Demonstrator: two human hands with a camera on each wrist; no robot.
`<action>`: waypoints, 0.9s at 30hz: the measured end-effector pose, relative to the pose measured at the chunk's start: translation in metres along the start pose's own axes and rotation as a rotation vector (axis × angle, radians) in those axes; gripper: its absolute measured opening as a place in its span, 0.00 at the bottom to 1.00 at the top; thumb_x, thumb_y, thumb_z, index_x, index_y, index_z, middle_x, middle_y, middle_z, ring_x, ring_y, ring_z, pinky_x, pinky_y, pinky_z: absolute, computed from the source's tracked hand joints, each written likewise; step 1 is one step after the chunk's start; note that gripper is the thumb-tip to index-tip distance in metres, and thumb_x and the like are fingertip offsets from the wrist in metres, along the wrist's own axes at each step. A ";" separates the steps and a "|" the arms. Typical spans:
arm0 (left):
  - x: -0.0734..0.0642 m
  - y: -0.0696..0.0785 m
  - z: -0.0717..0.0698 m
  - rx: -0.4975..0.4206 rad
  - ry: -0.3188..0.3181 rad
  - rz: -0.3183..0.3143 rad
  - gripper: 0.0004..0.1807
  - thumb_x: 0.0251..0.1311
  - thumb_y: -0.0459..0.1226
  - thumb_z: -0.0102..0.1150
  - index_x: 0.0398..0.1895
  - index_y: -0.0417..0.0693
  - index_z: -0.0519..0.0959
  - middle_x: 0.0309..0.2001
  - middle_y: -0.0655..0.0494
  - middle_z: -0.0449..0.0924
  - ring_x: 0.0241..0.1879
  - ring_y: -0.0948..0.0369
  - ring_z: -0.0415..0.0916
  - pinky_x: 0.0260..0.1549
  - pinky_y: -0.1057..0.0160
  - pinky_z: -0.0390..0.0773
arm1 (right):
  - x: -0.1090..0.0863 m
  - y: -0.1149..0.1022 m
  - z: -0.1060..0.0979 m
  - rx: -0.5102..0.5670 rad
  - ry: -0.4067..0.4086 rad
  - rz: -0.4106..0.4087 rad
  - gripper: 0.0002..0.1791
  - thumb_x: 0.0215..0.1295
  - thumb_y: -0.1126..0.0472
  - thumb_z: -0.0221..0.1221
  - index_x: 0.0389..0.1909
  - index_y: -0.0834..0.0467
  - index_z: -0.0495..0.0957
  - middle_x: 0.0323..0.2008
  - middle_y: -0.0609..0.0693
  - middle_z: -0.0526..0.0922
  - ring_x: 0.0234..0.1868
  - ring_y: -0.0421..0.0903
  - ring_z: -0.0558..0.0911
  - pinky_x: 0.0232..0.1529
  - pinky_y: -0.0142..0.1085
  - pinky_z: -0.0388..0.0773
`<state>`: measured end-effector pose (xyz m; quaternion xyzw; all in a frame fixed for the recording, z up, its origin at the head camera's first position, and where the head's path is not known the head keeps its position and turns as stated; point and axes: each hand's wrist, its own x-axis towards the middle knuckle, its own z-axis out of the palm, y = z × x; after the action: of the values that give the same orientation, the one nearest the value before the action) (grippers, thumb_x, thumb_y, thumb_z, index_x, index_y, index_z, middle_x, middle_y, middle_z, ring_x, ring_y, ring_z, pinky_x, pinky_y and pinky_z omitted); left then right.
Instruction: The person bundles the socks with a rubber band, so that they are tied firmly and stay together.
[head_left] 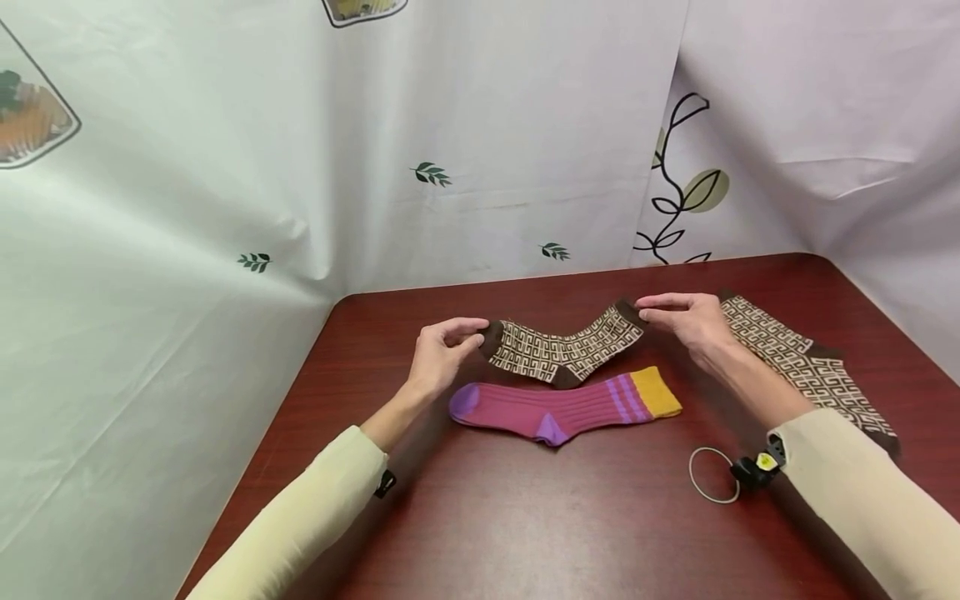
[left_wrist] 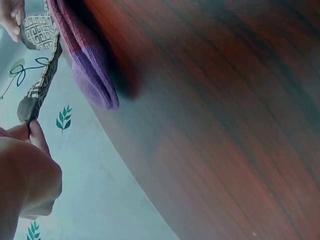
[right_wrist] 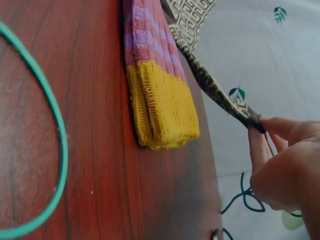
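A brown and cream patterned sock (head_left: 566, 350) is stretched between both hands behind a pink sock. My left hand (head_left: 442, 354) pinches its dark toe between thumb and fingers, seen also in the left wrist view. At the other end my right hand (head_left: 690, 321) pinches the dark cuff; the right wrist view shows thumb and fingers on that edge. In front lies the pink sock (head_left: 510, 408) with purple toe and heel, its yellow cuff (right_wrist: 167, 105) pointing right. The patterned sock's middle sags, with the heel close above the pink one.
A second patterned sock (head_left: 795, 358) lies at the right of the red-brown table (head_left: 480, 517), partly behind my right forearm. A thin ring (head_left: 692, 475) hangs by the right wrist strap. White printed cloth (head_left: 495, 108) rises behind the table and on both sides.
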<state>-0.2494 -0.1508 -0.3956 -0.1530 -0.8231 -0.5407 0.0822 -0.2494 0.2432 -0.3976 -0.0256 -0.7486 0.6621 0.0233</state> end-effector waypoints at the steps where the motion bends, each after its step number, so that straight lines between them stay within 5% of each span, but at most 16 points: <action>1: 0.000 0.000 -0.001 0.000 0.004 0.002 0.13 0.66 0.28 0.71 0.52 0.44 0.90 0.46 0.48 0.91 0.40 0.60 0.86 0.37 0.71 0.80 | -0.001 0.000 0.000 -0.015 -0.012 -0.005 0.17 0.69 0.63 0.71 0.55 0.65 0.88 0.36 0.33 0.88 0.38 0.31 0.87 0.44 0.26 0.82; 8: -0.003 -0.001 -0.013 -0.001 0.033 0.023 0.12 0.66 0.28 0.71 0.51 0.43 0.90 0.45 0.46 0.91 0.41 0.53 0.86 0.38 0.72 0.79 | -0.007 -0.003 -0.002 -0.144 -0.098 -0.021 0.23 0.70 0.62 0.71 0.60 0.70 0.83 0.43 0.37 0.87 0.39 0.33 0.86 0.45 0.26 0.81; 16: -0.011 0.015 -0.025 -0.013 0.047 0.025 0.13 0.66 0.23 0.67 0.53 0.32 0.87 0.47 0.35 0.88 0.42 0.44 0.84 0.36 0.73 0.77 | -0.010 -0.004 -0.003 -0.180 -0.242 -0.013 0.22 0.74 0.67 0.65 0.65 0.71 0.79 0.62 0.63 0.82 0.41 0.37 0.86 0.49 0.31 0.83; 21: -0.010 0.001 -0.033 -0.011 0.054 0.021 0.13 0.67 0.24 0.67 0.54 0.32 0.87 0.47 0.34 0.88 0.45 0.41 0.84 0.37 0.74 0.77 | -0.014 -0.006 -0.001 -0.165 -0.269 -0.020 0.22 0.74 0.69 0.64 0.65 0.72 0.78 0.62 0.64 0.82 0.41 0.39 0.86 0.48 0.32 0.84; 27: -0.016 -0.001 -0.041 -0.012 0.041 0.008 0.14 0.67 0.27 0.69 0.54 0.37 0.88 0.48 0.40 0.89 0.44 0.50 0.85 0.38 0.74 0.77 | -0.020 -0.009 -0.001 -0.170 -0.284 -0.047 0.22 0.73 0.69 0.64 0.65 0.72 0.78 0.61 0.63 0.83 0.41 0.39 0.86 0.49 0.32 0.84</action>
<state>-0.2365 -0.1913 -0.3848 -0.1456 -0.8174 -0.5482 0.1003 -0.2296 0.2414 -0.3889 0.0838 -0.7981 0.5926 -0.0695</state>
